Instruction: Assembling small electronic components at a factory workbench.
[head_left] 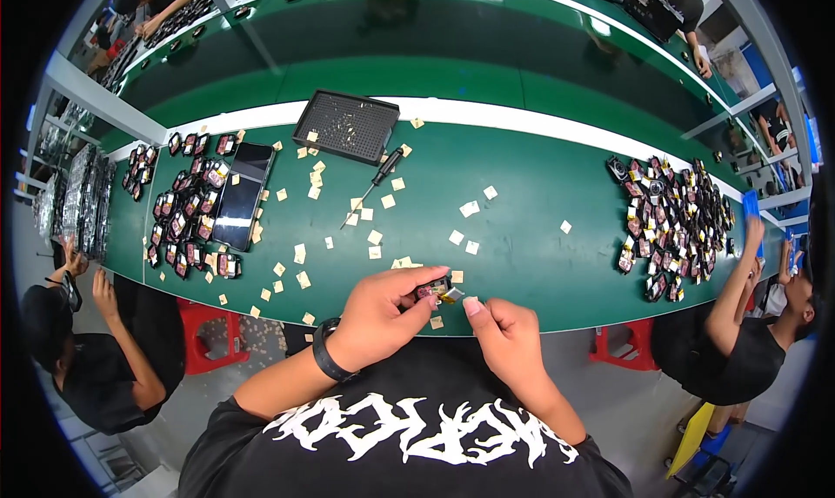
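Near the front edge of the table, my left hand (376, 317) is closed round a small black electronic module (442, 289) with a pinkish circuit board. A silvery and yellow flap sticks out from the module's right side. Just right of it is my right hand (511, 334), apart from the module. Its fingers are curled in with the thumb pressed toward them, and anything between them is too small to make out. Small cream-coloured square pieces (375, 237) lie scattered over the green table (522, 254) beyond my hands.
Many similar modules are heaped at the left (178, 224) and right (665, 220). A dark phone-like slab (244, 198) lies beside the left heap. Farther off are a black tray (348, 126) and a screwdriver (380, 178). A conveyor belt (417, 41) runs behind. People sit at both sides.
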`<state>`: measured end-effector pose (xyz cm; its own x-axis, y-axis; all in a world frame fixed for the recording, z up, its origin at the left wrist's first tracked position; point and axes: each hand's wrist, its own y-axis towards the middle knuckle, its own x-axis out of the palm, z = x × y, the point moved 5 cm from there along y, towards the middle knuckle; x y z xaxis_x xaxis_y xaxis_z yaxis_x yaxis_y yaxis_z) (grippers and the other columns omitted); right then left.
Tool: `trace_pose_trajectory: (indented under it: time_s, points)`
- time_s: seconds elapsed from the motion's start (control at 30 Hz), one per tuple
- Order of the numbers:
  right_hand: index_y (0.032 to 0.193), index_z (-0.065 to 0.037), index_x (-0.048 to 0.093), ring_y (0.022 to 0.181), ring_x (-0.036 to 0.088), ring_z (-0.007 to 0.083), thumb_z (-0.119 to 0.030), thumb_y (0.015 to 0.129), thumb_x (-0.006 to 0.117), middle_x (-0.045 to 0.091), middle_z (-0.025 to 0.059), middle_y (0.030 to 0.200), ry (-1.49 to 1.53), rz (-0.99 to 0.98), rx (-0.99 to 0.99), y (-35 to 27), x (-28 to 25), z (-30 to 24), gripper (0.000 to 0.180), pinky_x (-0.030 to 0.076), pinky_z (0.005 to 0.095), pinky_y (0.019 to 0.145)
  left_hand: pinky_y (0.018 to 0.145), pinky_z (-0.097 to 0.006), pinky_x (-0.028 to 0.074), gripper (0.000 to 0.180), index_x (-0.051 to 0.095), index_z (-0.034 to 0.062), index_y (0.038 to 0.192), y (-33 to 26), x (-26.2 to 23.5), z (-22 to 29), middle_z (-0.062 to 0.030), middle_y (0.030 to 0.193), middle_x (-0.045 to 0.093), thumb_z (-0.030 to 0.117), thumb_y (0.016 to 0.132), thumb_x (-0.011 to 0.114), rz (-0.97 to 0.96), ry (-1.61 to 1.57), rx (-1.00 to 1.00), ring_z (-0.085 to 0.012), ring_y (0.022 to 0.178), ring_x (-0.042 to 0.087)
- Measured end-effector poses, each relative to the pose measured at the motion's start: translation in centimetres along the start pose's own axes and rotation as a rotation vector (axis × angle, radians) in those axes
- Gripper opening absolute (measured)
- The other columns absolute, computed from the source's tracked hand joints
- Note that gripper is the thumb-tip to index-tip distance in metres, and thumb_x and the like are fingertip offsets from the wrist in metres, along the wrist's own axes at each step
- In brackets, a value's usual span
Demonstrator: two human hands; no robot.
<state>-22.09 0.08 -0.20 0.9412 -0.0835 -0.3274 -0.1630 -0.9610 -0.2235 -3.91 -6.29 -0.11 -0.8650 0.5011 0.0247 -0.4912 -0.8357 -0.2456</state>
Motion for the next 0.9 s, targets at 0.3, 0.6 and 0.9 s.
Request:
trace_pose_trajectory:
  time_s: [0.3,0.6,0.9]
  points:
    - [0.089,-0.001,0.055,0.054,0.046,0.0070,-0.021,0.103,0.062,0.058,0.0005,0.065,0.290,-0.076,0.087,-0.8,0.3,-0.4,0.026,0.038,0.0274,0.049,0.065,-0.027,0.052,0.039,0.069,0.0024,0.128,-0.4,0.7,2.0,-0.0119,0.093,0.072,0.001,0.090,0.068,0.013,0.360,0.256,-0.0149,0.071,0.065]
    - [0.114,-0.004,0.044,0.054,0.055,0.0077,-0.011,0.103,0.059,0.067,0.0080,0.077,0.542,-0.326,0.431,-1.3,1.0,-0.9,0.020,0.043,0.0228,0.047,0.069,-0.028,0.055,0.040,0.067,0.0020,0.130,-0.5,1.3,2.3,-0.0134,0.097,0.074,-0.003,0.091,0.067,0.053,0.375,0.306,-0.0168,0.076,0.068]
    - [0.106,-0.005,0.042,0.042,0.047,0.0077,-0.009,0.100,0.062,0.064,0.0079,0.070,0.776,-0.253,0.431,-0.8,2.2,-0.4,0.020,0.035,0.0232,0.037,0.067,-0.030,0.054,0.041,0.069,0.0037,0.128,-0.8,1.2,2.3,-0.0136,0.096,0.074,-0.004,0.088,0.068,0.096,0.487,0.432,-0.0204,0.074,0.068]
